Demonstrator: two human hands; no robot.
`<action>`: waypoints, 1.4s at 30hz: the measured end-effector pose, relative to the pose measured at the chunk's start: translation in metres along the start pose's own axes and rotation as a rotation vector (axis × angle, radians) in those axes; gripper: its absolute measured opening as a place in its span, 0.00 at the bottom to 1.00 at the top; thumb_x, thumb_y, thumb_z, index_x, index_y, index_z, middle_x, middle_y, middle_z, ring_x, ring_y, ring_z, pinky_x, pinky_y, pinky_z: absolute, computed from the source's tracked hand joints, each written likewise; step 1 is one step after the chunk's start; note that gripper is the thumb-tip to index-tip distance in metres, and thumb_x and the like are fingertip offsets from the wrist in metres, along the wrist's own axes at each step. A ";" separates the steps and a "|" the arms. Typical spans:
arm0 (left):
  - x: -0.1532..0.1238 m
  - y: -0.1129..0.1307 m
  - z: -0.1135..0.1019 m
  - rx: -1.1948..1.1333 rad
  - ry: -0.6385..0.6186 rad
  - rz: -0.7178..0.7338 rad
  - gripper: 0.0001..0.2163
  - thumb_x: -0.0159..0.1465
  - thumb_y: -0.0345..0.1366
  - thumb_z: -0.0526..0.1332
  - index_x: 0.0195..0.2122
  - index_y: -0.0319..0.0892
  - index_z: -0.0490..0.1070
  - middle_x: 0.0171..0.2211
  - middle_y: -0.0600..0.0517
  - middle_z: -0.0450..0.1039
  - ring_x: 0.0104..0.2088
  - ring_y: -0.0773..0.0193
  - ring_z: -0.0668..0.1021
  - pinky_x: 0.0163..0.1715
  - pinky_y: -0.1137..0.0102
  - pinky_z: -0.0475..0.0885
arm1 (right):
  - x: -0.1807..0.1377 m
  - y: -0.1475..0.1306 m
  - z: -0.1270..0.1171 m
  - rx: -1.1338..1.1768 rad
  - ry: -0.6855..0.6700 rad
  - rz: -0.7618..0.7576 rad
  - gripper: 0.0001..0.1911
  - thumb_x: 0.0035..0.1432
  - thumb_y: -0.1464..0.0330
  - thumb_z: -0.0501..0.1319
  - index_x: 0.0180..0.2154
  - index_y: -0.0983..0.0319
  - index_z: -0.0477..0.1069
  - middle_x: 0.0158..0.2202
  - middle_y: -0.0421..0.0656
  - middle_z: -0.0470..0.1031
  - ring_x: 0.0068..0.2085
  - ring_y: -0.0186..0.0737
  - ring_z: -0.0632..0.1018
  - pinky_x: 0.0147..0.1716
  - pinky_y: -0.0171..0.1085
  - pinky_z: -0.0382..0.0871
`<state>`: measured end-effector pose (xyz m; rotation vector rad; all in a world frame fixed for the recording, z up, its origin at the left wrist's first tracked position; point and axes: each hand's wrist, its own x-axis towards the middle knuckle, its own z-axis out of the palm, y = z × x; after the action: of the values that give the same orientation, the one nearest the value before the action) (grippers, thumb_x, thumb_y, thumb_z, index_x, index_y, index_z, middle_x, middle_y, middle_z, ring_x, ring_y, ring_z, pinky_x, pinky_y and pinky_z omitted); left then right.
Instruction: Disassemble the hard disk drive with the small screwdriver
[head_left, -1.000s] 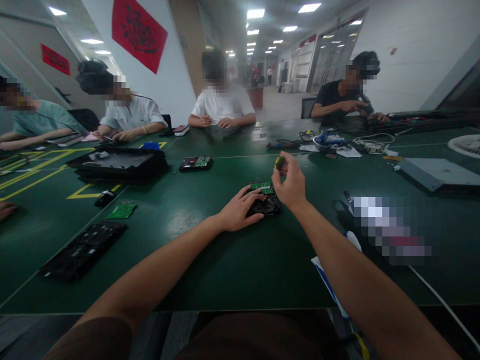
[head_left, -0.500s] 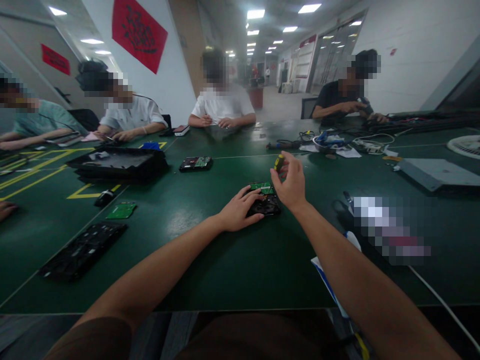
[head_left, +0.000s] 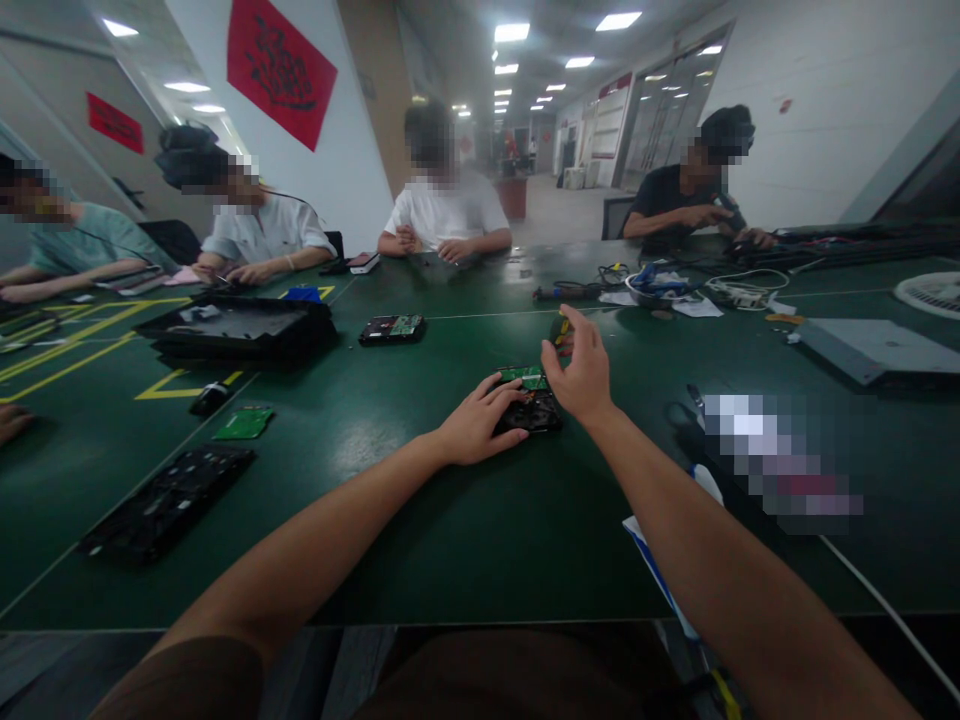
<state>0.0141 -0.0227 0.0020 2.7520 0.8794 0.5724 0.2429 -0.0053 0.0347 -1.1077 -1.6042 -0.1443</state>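
Observation:
A black hard drive [head_left: 536, 412] with a green circuit board lies on the table in front of me. My left hand [head_left: 480, 422] grips it from the left, fingers spread over its top and thumb along the near edge. Above its right end, my right hand [head_left: 583, 365] is closed around a screwdriver [head_left: 559, 330] with a yellow and black handle. The fingers point upward around the handle. My right hand hides the screwdriver's shaft and tip, so I cannot tell whether it touches the drive.
Another hard drive [head_left: 391, 329] lies farther back, near a black tray [head_left: 240, 330]. To the left are a loose green circuit board [head_left: 244, 423] and a black casing [head_left: 169, 500]. Cables [head_left: 660, 285] and a grey metal box [head_left: 881, 348] are on the right. Several people sit across the table.
The screwdriver handle has turned slightly in my right hand, with its fingers shifting a little. My left hand and the hard drive have stayed in place.

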 end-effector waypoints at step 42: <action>0.000 -0.003 0.002 0.039 0.000 0.011 0.32 0.69 0.56 0.59 0.67 0.41 0.61 0.72 0.41 0.59 0.75 0.41 0.51 0.73 0.44 0.53 | 0.001 -0.005 -0.001 0.004 0.020 -0.027 0.27 0.67 0.65 0.58 0.66 0.56 0.61 0.55 0.51 0.69 0.41 0.44 0.77 0.42 0.49 0.81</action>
<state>0.0137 -0.0205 -0.0005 2.7929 0.8847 0.5625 0.2405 -0.0077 0.0381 -1.0786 -1.6017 -0.1694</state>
